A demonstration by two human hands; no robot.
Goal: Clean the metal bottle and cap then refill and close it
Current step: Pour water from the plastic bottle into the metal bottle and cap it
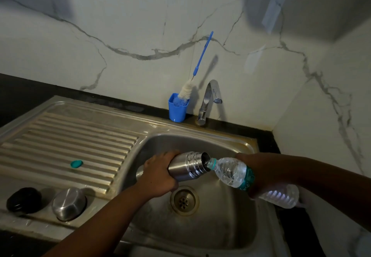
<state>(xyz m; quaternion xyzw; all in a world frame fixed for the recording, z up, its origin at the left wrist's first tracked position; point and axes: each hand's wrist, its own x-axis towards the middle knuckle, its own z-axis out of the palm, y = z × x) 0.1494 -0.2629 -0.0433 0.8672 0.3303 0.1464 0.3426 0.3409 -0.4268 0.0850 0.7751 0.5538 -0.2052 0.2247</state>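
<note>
Metal bottle (185, 166) lies tilted over the sink (200, 226), gripped around its body by the left hand (160, 174). The right hand (259, 178) is wrapped around a plastic water bottle (236, 173) holding water, its mouth touching the metal bottle's open neck. A brush (185, 92) stands in a blue cup (177, 109).
</note>
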